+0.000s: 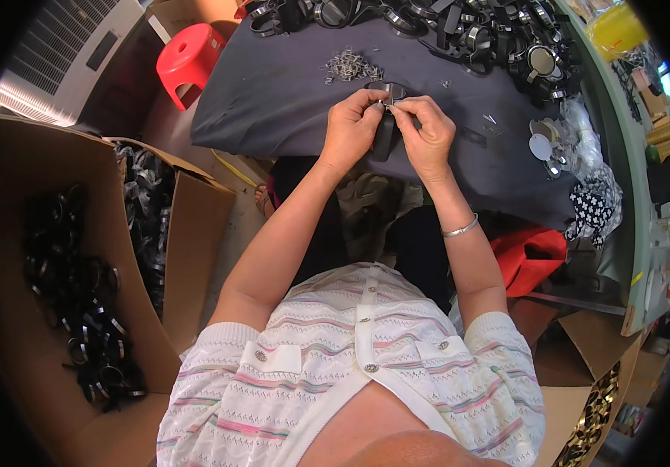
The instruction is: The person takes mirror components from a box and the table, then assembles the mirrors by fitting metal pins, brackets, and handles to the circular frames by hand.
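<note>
Both my hands meet over the cloth-covered table, working on a watch (385, 88) with a black strap (384, 138) that hangs down toward me. My left hand (351, 128) pinches the strap between thumb and fingers. With thumb and forefinger together, my right hand (428, 134) grips a small silver metal piece (389, 104) at the strap; its exact shape is too small to tell. Just beyond my fingers lies a heap of small silver buckles (352, 67). A dark flat strip (471, 137) and a few thin metal pins (491, 121) rest to the right.
A heap of black-strapped watches (475, 35) covers the table's far side. Round silver discs (540, 146) and clear plastic bags (578, 132) lie at right. At left stand a cardboard box (0, 233) of black watches and a red stool (190, 58).
</note>
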A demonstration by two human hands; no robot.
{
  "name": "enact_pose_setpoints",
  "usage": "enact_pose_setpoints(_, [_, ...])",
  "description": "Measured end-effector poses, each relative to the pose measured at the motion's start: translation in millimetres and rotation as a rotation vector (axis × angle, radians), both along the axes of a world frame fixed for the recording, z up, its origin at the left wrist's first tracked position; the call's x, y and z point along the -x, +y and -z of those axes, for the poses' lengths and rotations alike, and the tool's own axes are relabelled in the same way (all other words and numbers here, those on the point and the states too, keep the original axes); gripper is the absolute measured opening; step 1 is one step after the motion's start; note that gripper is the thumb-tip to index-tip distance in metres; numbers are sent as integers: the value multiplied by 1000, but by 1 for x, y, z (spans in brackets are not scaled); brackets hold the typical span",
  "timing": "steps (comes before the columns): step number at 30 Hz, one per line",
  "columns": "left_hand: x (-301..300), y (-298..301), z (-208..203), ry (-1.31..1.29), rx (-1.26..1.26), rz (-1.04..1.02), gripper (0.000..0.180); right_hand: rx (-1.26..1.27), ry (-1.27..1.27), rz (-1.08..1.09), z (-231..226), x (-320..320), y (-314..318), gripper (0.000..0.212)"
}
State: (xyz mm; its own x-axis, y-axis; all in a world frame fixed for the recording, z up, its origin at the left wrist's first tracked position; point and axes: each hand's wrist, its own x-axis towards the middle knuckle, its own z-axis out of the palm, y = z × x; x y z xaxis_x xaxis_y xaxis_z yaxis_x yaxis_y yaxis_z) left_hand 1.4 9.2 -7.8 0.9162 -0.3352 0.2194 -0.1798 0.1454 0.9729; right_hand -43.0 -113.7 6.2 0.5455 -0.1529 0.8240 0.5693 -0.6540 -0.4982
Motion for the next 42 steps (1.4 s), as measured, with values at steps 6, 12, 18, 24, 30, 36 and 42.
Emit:
enact_pose_setpoints(6, [0, -1, 2, -5, -5, 27, 19, 15, -14, 16, 4, -2, 0, 13])
enact_pose_setpoints(12, [1, -2, 2, -21, 5, -2, 19, 37, -6, 20, 4, -1, 2, 13])
enact_pose_setpoints(18, [-1, -5, 7, -36, -28, -61, 17, 36, 48, -12, -3, 4, -1, 13])
enact_pose_setpoints(24, [0, -8, 5, -2, -19, -56, 17, 117, 192, 197, -16, 1, -55, 3])
enact_pose_setpoints(30, [-2, -6, 6, -37, -68, -74, 18, 131, 592, 407, -18, 15, -162, 11])
enact_pose_setpoints(36, [-2, -5, 5, -24, -48, -65, 18, 690, 692, 588, -15, 27, -180, 12])
enact_pose_setpoints(42, [-2, -5, 5, -12, -33, -58, 16, 962, 729, 611, -13, 17, -178, 11])
